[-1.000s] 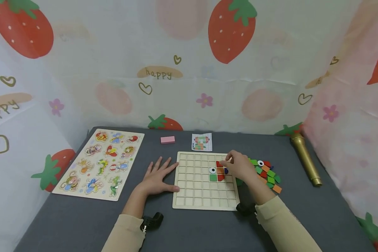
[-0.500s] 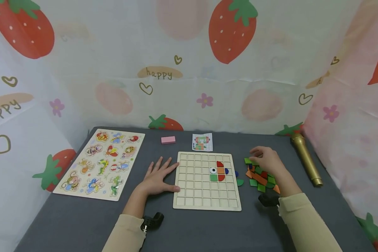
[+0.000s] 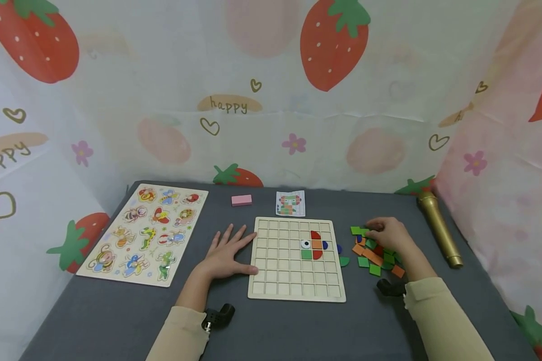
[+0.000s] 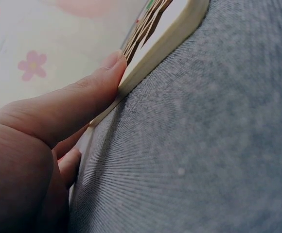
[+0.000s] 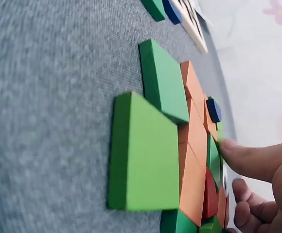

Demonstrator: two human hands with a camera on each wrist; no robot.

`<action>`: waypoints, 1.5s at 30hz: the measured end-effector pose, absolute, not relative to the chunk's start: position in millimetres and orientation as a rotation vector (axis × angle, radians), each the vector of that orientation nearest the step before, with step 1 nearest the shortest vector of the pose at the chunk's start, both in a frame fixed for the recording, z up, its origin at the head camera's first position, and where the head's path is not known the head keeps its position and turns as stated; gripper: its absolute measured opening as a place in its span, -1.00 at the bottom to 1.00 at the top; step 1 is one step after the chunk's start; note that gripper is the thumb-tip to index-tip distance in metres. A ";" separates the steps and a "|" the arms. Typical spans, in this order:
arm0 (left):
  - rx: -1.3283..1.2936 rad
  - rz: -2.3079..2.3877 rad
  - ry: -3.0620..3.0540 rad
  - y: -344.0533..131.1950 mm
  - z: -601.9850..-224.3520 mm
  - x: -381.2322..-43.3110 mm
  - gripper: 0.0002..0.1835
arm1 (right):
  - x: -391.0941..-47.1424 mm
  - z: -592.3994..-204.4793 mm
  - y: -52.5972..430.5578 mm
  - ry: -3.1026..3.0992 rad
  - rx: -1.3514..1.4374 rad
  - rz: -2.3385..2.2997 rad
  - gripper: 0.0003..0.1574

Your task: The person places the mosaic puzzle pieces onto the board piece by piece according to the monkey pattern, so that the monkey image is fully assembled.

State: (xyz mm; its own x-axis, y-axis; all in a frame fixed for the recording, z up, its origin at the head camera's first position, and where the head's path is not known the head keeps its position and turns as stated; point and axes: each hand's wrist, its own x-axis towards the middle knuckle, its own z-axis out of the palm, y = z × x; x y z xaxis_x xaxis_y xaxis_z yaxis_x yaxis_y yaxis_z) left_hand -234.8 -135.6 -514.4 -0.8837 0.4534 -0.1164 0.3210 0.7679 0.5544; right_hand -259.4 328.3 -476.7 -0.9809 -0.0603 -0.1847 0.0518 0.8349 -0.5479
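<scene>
A wooden grid board (image 3: pixel 275 271) lies flat on the grey table. Toward its right side sit several coloured tiles: an orange square (image 3: pixel 316 244), a green square (image 3: pixel 306 254), red and blue half-rounds and a white eye tile (image 3: pixel 305 244). My left hand (image 3: pixel 228 258) is spread at the board's left edge, the thumb (image 4: pixel 95 92) touching the rim. Over the tile pile (image 3: pixel 371 255) is my right hand (image 3: pixel 390 235), its thumb and fingers apart and close to the tiles. In the right wrist view a white eye tile (image 5: pixel 224 177) shows partly behind the fingers.
Between board and pile lie a green half-round (image 3: pixel 344 261) and a blue piece (image 3: pixel 339 248). Behind the board are a pattern card (image 3: pixel 290 203) and a pink block (image 3: pixel 241 200). An insect puzzle board (image 3: pixel 146 235) is at left, a gold tube (image 3: pixel 439 230) at right.
My right hand has left the board's right side and moved right to the pile, then slightly farther right. Tiles in the pile show more fully. The left hand stays put.
</scene>
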 end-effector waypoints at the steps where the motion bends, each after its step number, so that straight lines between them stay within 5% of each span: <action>1: 0.608 0.785 2.721 -135.5 -514.6 -234.8 0.11 | -259.2 -477.3 328.9 2.819 -0.005 -0.841 -0.49; 19: 0.613 0.777 2.728 -134.5 -513.2 -235.0 0.10 | -255.1 -474.7 332.1 2.800 0.144 -0.963 -0.61; 45: 0.600 0.781 2.723 -134.8 -514.0 -234.7 0.10 | -236.2 -449.5 274.4 2.985 -0.098 -1.101 -0.65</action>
